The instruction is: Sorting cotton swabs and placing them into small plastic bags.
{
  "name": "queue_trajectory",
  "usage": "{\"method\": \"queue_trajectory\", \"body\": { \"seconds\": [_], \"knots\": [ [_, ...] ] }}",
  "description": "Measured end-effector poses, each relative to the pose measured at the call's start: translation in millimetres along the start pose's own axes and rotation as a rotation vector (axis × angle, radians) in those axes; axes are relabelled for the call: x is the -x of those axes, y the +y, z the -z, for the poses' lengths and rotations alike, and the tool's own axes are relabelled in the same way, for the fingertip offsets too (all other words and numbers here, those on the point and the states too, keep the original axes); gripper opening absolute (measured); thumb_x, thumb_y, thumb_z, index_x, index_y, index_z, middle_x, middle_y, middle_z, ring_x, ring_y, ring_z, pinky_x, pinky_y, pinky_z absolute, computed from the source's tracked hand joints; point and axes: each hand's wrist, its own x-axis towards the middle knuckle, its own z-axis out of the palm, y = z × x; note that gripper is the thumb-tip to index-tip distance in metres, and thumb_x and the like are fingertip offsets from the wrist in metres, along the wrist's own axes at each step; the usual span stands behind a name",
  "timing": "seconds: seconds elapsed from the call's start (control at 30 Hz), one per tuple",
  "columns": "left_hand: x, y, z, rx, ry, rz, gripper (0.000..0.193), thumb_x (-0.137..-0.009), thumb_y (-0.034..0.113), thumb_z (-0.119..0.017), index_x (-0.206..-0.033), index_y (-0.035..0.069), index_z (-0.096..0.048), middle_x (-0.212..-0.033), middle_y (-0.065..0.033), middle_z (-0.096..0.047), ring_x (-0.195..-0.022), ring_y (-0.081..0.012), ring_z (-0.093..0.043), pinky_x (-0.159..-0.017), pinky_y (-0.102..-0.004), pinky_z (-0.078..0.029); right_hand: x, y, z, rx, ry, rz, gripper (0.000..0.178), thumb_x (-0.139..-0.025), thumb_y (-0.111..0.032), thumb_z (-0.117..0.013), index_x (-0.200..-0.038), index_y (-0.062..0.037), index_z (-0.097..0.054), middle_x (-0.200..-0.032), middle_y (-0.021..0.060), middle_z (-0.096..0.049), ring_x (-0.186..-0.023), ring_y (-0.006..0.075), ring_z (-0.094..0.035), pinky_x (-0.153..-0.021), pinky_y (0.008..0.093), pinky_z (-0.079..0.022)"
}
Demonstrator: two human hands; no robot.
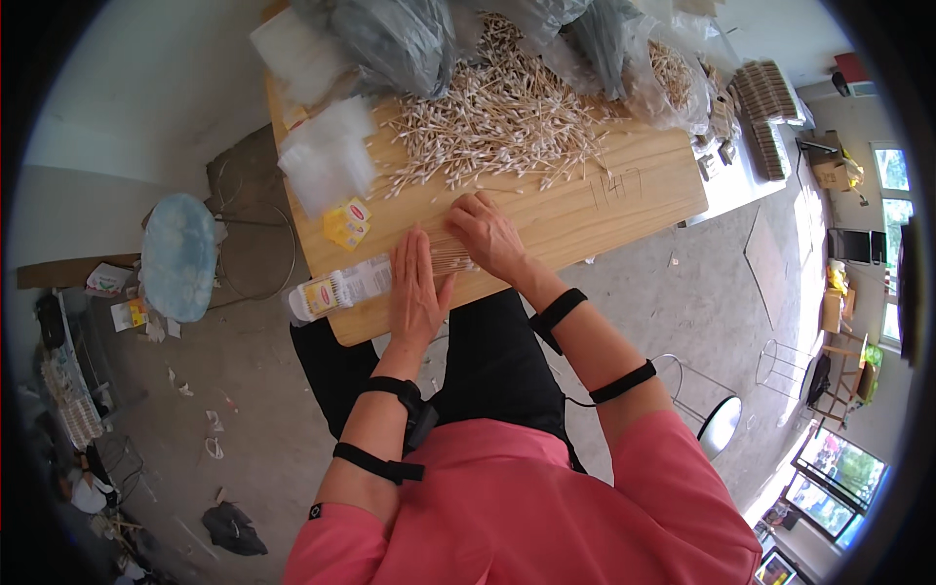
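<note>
Near the table's front edge my left hand (414,288) lies flat with its fingers stretched out, touching the end of a clear printed plastic bag (366,281). Cotton swabs with a yellow card show through the bag's far left end. Between my hands lies a row of loose cotton swabs (450,257), their sticks side by side. My right hand (490,239) curls over this row, fingers bent and closed on swabs at its upper edge; its fingertips are partly hidden. Several yellow cards (346,224) lie beyond my left hand.
A large heap of cotton swabs (497,117) covers the back of the wooden table (634,185). Grey plastic bags (400,44) stand behind it. Stacked clear bags (327,156) lie at the left. A blue-topped stool (180,255) stands left of the table, a round stool (720,427) at right.
</note>
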Motion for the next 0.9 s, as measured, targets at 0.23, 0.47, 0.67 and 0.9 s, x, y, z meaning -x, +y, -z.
{"method": "queue_trajectory", "body": {
  "seconds": [0.23, 0.47, 0.67, 0.9],
  "knots": [
    [-7.7, 4.5, 7.1, 0.332, 0.064, 0.128, 0.078, -0.095, 0.016, -0.063, -0.155, -0.002, -0.016, -0.155, -0.0249, -0.030, -0.143, -0.0403, -0.032, -0.117, -0.0482, -0.029, 39.4, -21.3, 4.2, -0.416, 0.326, -0.393, 0.023, -0.089, 0.006, -0.053, -0.108, -0.0028, -0.065, -0.117, 0.0139, -0.064, -0.109, 0.0344, -0.060, -0.093, 0.0400, -0.048],
    [-27.6, 20.5, -13.6, 0.478, 0.249, 0.314, 0.053, -0.107, 0.021, -0.035, -0.153, -0.002, -0.024, -0.152, -0.0248, -0.037, -0.141, -0.0402, -0.036, -0.116, -0.0463, -0.030, 26.3, -51.6, -49.0, -0.562, 0.541, -0.389, 0.024, -0.100, 0.003, -0.044, -0.117, -0.0005, -0.060, -0.131, 0.0170, -0.060, -0.121, 0.0315, -0.057, -0.104, 0.0356, -0.043],
    [-25.4, 10.0, -12.8, 0.530, 0.349, 0.345, 0.051, -0.109, 0.024, -0.030, -0.153, -0.002, -0.027, -0.150, -0.0207, -0.042, -0.139, -0.0342, -0.042, -0.114, -0.0423, -0.033, 28.4, -43.4, -49.0, -0.802, 0.689, -0.477, 0.025, -0.102, 0.003, -0.040, -0.118, 0.0002, -0.059, -0.136, 0.0165, -0.057, -0.127, 0.0278, -0.054, -0.108, 0.0340, -0.039],
    [-16.6, -5.8, -0.1, 0.549, 0.326, 0.340, 0.052, -0.109, 0.025, -0.031, -0.153, -0.002, -0.026, -0.149, -0.0211, -0.043, -0.138, -0.0349, -0.043, -0.114, -0.0426, -0.033, 11.9, -72.7, -78.4, -0.771, 0.535, -0.469, 0.028, -0.100, 0.004, -0.039, -0.120, -0.0001, -0.058, -0.137, 0.0171, -0.056, -0.131, 0.0307, -0.051, -0.110, 0.0355, -0.038]
  ]
}}
